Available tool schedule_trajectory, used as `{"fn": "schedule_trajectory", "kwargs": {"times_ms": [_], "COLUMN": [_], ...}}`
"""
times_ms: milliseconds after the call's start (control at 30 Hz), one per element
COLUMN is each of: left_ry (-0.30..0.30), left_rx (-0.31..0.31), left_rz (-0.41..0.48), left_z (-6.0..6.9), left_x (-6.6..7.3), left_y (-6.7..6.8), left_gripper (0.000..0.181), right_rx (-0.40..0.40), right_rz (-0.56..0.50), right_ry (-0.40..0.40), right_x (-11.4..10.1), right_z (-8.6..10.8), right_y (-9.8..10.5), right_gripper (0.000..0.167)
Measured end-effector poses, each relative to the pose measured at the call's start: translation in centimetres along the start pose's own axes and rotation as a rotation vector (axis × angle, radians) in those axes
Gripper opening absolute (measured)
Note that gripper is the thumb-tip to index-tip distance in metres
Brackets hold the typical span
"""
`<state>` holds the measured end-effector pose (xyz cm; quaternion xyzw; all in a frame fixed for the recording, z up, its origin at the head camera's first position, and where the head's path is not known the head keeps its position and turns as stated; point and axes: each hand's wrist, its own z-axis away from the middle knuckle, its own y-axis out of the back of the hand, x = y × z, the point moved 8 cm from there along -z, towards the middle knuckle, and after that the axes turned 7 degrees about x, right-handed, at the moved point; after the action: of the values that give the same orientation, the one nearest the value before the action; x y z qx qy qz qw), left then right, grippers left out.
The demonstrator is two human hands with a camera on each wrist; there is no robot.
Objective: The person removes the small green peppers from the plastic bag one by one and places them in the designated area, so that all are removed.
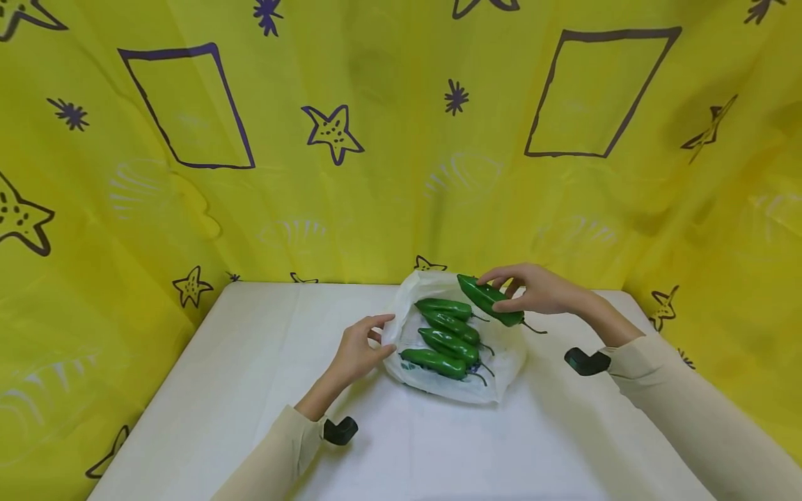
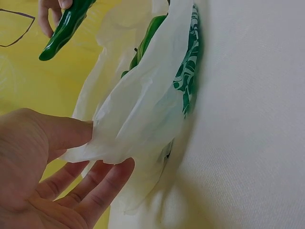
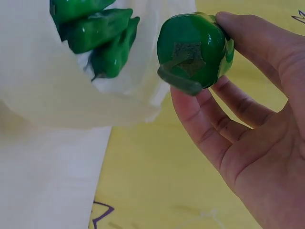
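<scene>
In the head view, the fingers of the right hand [image 1: 532, 287] covered part of the green pepper [image 1: 487, 301] they pinched. The 4 peppers [image 1: 447, 344] in the white bag [image 1: 457, 392] hid most of the floor beneath them. The left sleeve [image 1: 269, 456] ran off the bottom edge, the right sleeve [image 1: 702, 410] off the lower right.

In the left wrist view, the bag's wall screened most of the peppers inside — their number could not be told — while the pinched pepper was cut by the top edge at upper left.

In the right wrist view, the pinched pepper's stem end hid its length, and the bagged peppers ran off the top.
</scene>
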<state>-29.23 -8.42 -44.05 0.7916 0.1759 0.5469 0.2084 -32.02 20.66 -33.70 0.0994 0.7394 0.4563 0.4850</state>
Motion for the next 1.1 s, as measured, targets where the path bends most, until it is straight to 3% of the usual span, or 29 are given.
{"fn": "schedule_trajectory", "kwargs": {"times_ms": [533, 800, 1100], "left_ry": [0.001, 0.004, 0.017], "left_rx": [0.001, 0.002, 0.0], "left_rz": [0.002, 0.01, 0.0], "left_z": [0.0, 0.0, 0.1], "left_x": [0.0, 0.0, -0.1], "left_y": [0.1, 0.1, 0.1], "left_gripper": [0.055, 0.054, 0.054], "right_rx": [0.104, 0.125, 0.162], "right_rz": [0.041, -0.019, -0.016], "right_ry": [-0.107, -0.193, -0.238], "right_x": [2.9, 4.5, 6.0], "right_z": [3.8, 5.6, 7.2], "right_y": [3.6, 4.4, 4.8], "right_gripper": [0.049, 0.051, 0.052]}}
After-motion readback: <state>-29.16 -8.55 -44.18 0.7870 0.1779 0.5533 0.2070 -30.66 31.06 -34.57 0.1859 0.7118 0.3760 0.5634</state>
